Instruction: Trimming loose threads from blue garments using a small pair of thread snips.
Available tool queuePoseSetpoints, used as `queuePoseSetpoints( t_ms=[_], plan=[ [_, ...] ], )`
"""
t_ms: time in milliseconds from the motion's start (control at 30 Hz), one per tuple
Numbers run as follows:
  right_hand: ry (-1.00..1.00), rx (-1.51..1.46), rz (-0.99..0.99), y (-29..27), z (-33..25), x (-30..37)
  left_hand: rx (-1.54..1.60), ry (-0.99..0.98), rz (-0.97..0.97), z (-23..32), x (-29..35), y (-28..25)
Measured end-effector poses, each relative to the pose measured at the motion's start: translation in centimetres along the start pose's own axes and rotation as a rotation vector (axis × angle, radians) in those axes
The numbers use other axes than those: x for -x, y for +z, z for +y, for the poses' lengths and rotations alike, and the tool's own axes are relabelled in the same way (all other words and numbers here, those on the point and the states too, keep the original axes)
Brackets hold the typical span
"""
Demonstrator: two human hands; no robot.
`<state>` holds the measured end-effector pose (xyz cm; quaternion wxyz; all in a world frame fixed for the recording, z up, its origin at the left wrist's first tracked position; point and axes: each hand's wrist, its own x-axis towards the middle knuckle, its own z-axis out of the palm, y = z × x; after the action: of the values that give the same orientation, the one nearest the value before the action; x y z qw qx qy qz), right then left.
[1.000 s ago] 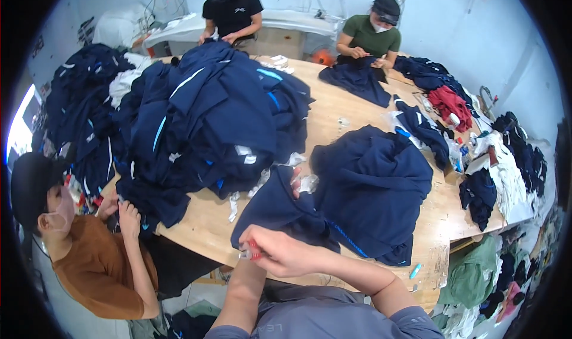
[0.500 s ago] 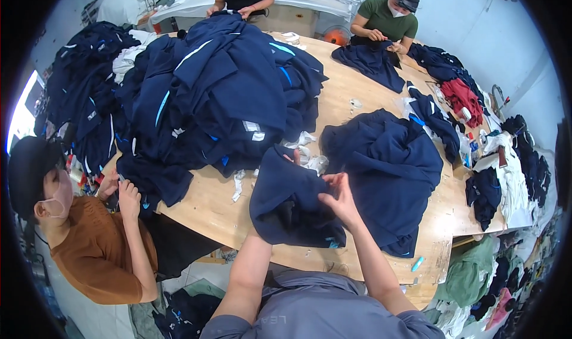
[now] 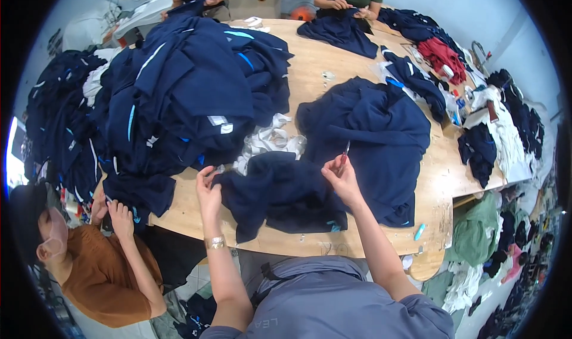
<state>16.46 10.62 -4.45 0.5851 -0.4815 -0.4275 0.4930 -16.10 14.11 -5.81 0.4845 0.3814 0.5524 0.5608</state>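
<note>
A small navy garment point(image 3: 280, 190) lies crumpled on the table in front of me, with a light blue tab at its lower right edge. My left hand point(image 3: 208, 195) is at its left edge, fingers bent and seeming to pinch the cloth. To the right of the garment, my right hand point(image 3: 342, 181) is closed round a small red-handled seam ripper point(image 3: 345, 154), its thin metal tip pointing away from me. Just beyond the garment is a heap of white fabric scraps point(image 3: 271, 141). A larger navy pile point(image 3: 375, 136) lies beyond my right hand.
A tall heap of navy garments point(image 3: 196, 89) fills the table's left side. A light blue marker-like object point(image 3: 419, 232) lies near the right front edge. At left sits a co-worker in brown point(image 3: 107, 267); two more people work across the wooden table point(image 3: 325, 59). Red cloth point(image 3: 441, 59) lies far right.
My left hand has come out from under the garment to its left edge, and the cloth has dropped flatter. The seam ripper now shows in my right hand. The whole view has shifted.
</note>
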Motion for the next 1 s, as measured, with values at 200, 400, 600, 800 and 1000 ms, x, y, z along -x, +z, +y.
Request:
queuePoseSetpoints(
  t_ms=[200,400,600,800,1000],
  plan=[
    [-0.17,0.711,0.059,0.8,0.9,2.7,-0.41,0.316,-0.197,4.0,2.9,3.0],
    [-0.115,0.785,0.286,0.7,2.2,5.8,-0.62,0.225,-0.79,5.0,6.4,10.6],
    [0.016,0.64,0.243,1.1,1.6,6.4,-0.757,0.415,-0.756,0.9,8.8,11.0],
    [0.01,0.642,0.239,0.5,2.4,6.2,-0.604,0.305,-0.534,4.8,8.8,8.3],
    [0.011,0.626,0.278,0.6,2.8,6.1,0.958,-0.256,-0.661,9.5,12.4,2.5]
  ],
)
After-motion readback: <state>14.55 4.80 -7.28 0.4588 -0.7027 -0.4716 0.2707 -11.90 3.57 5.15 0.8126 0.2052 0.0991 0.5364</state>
